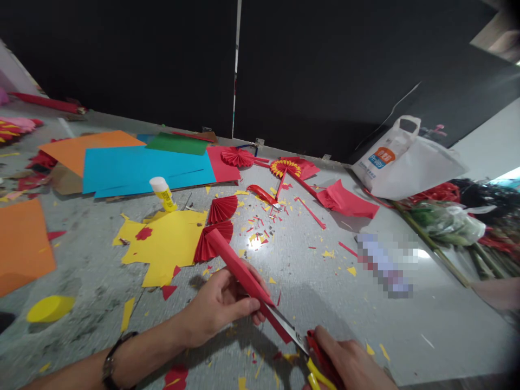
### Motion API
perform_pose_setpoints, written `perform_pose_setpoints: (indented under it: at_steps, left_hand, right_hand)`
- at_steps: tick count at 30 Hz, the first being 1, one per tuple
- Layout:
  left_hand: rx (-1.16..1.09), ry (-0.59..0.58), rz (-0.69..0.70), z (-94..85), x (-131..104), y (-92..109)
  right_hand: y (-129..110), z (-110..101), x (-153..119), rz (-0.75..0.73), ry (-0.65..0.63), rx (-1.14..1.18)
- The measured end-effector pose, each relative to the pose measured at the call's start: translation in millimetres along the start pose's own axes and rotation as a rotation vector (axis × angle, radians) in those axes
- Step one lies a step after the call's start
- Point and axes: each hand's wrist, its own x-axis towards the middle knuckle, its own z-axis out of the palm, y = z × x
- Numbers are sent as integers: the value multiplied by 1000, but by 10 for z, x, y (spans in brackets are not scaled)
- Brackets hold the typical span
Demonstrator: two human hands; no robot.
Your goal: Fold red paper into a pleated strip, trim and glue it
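My left hand [227,303] pinches a long folded strip of red paper [238,265] between thumb and fingers, its far end pointing up and left. My right hand [345,357] grips a pair of scissors [294,331] with red and yellow handles. The blades lie against the strip's near end, just right of my left thumb. Beyond the left hand sit two pleated red paper fans [222,210], the lower one overlapping a cut yellow sheet [170,244]. A glue stick [163,194] with a white cap stands at that sheet's upper edge.
Blue card [148,170], green card [177,143] and orange card [24,244] lie left. A red-handled knife [262,194] and paper scraps are mid-table. Rosettes [285,169] lie farther back. A white bag [406,162] and wrapped stems [447,222] occupy the right, against a dark panel.
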Motion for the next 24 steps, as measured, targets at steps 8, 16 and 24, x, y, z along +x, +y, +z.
perform_pose_setpoints:
  at_steps: [8,16,24]
  left_hand:
    - [-3,4,-3,-10,8,-8]
    - [-4,-13,-26,56,-37,-17]
    - [-7,-16,-24,53,-24,-27]
  right_hand:
    - [-107,-57,-39,42,-33,83]
    - [-7,196,68,-17,46,33]
    - [-219,-149,-45,-13,-66,138]
